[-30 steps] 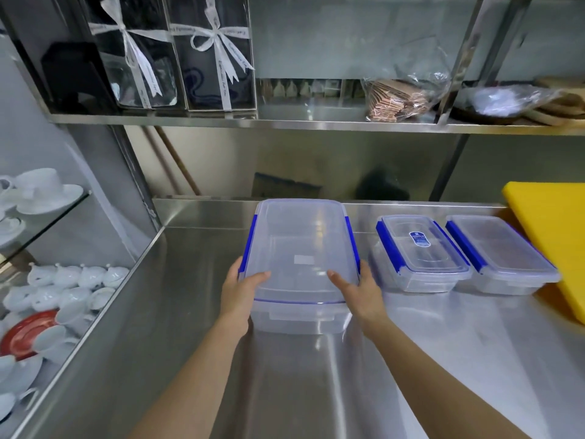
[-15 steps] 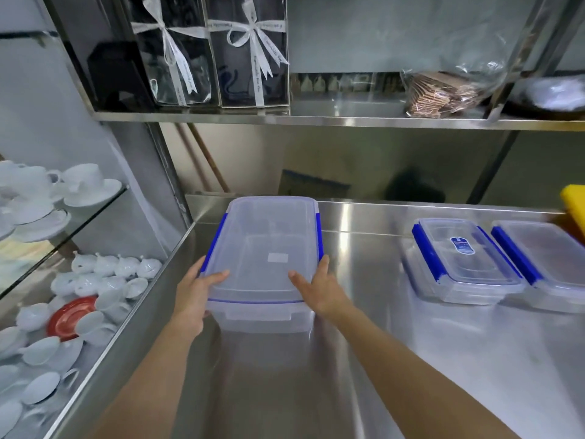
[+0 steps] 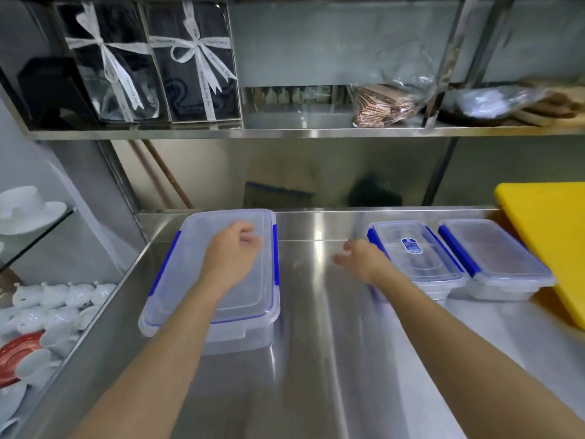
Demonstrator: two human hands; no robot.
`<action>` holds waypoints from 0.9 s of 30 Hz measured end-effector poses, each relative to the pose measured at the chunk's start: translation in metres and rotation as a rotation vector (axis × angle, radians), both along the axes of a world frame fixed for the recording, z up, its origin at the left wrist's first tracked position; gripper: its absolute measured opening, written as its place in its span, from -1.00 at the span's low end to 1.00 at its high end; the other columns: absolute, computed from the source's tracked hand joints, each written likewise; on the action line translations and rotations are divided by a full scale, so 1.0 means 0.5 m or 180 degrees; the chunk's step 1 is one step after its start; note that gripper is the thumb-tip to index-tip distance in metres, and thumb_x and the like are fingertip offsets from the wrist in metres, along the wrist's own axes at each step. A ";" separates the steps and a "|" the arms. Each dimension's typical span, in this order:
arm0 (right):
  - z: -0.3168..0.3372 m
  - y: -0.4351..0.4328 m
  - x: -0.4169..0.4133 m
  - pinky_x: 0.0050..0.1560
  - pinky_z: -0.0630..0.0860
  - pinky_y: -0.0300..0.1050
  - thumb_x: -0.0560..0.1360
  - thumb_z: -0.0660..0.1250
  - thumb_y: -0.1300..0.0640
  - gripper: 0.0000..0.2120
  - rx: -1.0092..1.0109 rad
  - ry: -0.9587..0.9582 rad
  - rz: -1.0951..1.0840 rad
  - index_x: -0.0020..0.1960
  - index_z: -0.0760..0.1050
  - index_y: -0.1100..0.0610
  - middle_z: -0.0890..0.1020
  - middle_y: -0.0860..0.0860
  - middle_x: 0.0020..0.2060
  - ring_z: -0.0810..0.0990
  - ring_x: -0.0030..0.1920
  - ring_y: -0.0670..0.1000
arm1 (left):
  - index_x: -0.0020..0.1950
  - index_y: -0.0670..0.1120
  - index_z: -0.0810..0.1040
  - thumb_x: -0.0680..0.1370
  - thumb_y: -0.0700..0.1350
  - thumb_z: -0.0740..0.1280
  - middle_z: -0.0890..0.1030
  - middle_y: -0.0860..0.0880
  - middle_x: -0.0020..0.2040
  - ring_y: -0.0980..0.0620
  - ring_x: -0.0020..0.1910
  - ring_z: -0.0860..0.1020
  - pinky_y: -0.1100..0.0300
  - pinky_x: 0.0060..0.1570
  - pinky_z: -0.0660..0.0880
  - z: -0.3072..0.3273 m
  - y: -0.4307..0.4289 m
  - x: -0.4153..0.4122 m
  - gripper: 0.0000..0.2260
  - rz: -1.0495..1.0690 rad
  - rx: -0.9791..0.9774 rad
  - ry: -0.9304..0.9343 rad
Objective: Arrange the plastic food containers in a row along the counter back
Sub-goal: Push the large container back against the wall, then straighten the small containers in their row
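Observation:
A large clear container (image 3: 190, 280) with blue side clips sits on the steel counter (image 3: 316, 359) at the left, its far end at the counter back. My left hand (image 3: 232, 255) hovers over its lid, fingers loosely curled, holding nothing. Two smaller clear containers with blue clips stand side by side at the back right: one with a blue label (image 3: 418, 255) and one plain (image 3: 493, 258). My right hand (image 3: 364, 261) is spread open at the left edge of the labelled one. A wide gap of bare steel separates the large container from the two small ones.
A yellow cutting board (image 3: 547, 236) leans at the far right, next to the plain container. A steel shelf (image 3: 300, 132) overhead carries ribboned gift boxes (image 3: 190, 64) and bagged items. White cups and saucers (image 3: 47, 305) fill glass shelves past the counter's left edge.
Both hands let go of the large container, which now rests further left at the counter back. My left hand rose over its lid; my right hand swung right to the labelled container.

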State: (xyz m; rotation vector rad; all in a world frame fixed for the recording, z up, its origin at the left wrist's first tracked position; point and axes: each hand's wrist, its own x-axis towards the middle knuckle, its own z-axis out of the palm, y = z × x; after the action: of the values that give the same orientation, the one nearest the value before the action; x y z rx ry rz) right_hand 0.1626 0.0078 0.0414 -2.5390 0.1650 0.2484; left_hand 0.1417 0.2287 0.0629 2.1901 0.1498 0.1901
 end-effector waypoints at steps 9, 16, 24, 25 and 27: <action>-0.128 -0.256 -0.008 0.41 0.21 0.16 0.54 0.09 -0.20 -0.34 -0.0740 -0.0198 -0.1461 0.46 0.08 0.20 0.24 0.26 0.44 0.21 0.43 0.27 | 0.15 -0.06 0.42 0.54 -0.10 0.28 0.49 0.06 -0.18 0.14 -0.24 0.45 0.28 -0.36 0.31 -0.092 -0.412 0.046 -0.80 -0.0514 -0.2740 0.1704; -0.199 -0.301 0.023 0.44 0.13 0.19 0.52 0.05 -0.25 -0.26 -0.0309 0.0023 -0.1652 0.51 -0.11 0.14 0.02 0.26 0.50 0.05 0.49 0.27 | 0.49 0.06 0.11 0.49 -0.05 0.32 0.44 -0.09 0.38 -0.13 0.24 0.49 -0.03 0.26 0.44 -0.236 -0.541 0.091 -0.38 -0.0351 -0.2379 0.1671; -0.211 -0.266 0.033 0.36 0.27 0.12 0.52 0.11 -0.22 -0.27 -0.0635 -0.0193 -0.1613 0.48 -0.01 0.22 0.22 0.31 0.38 0.26 0.36 0.29 | 0.49 0.14 0.07 0.48 -0.03 0.26 0.46 -0.05 0.34 -0.10 0.19 0.50 0.01 0.18 0.46 -0.273 -0.521 0.105 -0.38 -0.0355 -0.2113 0.1316; -0.214 -0.253 0.033 0.34 0.29 0.11 0.51 0.11 -0.22 -0.26 -0.0696 -0.0248 -0.1587 0.47 0.00 0.23 0.24 0.31 0.36 0.28 0.34 0.29 | 0.48 0.15 0.09 0.47 -0.03 0.25 0.47 -0.04 0.33 -0.08 0.18 0.50 0.02 0.18 0.46 -0.279 -0.512 0.105 -0.38 -0.0328 -0.2110 0.1251; -0.219 -0.227 0.033 0.34 0.29 0.09 0.51 0.09 -0.24 -0.25 -0.0818 -0.0314 -0.1475 0.48 -0.01 0.24 0.26 0.32 0.35 0.30 0.33 0.29 | 0.46 0.16 0.13 0.42 -0.01 0.24 0.48 -0.01 0.33 -0.04 0.17 0.51 0.01 0.19 0.47 -0.286 -0.487 0.105 -0.38 -0.0202 -0.2149 0.1098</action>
State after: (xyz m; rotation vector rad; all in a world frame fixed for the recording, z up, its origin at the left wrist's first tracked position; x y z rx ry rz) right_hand 0.1791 -0.1057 -0.0683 -2.6643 0.7763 -0.0860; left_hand 0.1941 -0.0149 -0.0803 1.5325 0.2899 -0.2486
